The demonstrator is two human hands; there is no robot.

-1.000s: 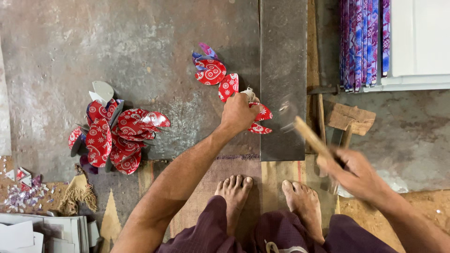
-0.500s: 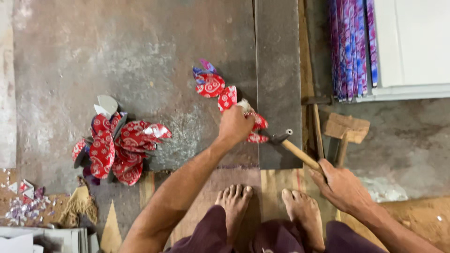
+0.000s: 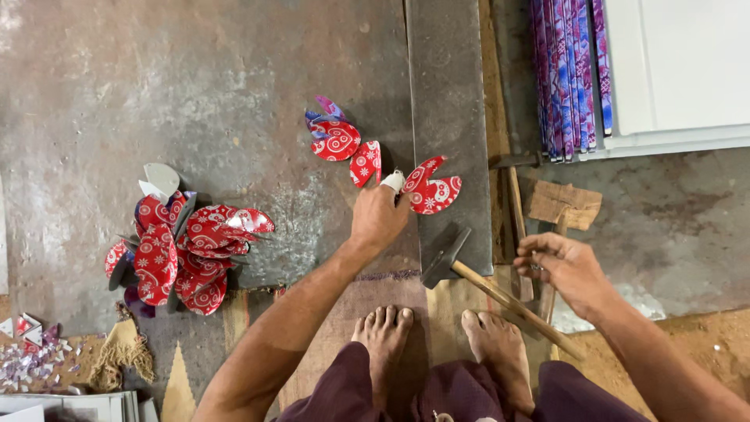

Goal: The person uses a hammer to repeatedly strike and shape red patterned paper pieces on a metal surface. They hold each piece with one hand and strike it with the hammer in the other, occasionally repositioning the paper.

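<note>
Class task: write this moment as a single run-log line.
left hand: holds red patterned piece on metal block | right hand: grips hammer | pile of pieces: left

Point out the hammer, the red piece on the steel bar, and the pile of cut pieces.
hammer (image 3: 445, 254): head view, on its metal head.
red piece (image 3: 432, 187): head view, on its patterned face.
pile of cut pieces (image 3: 183, 250): head view, middle of the heap.

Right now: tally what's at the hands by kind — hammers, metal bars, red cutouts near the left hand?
Hammers: 1, in right hand
Metal bars: 1
Red cutouts near left hand: 3 — one on bar, two on floor
Total: 5
</note>
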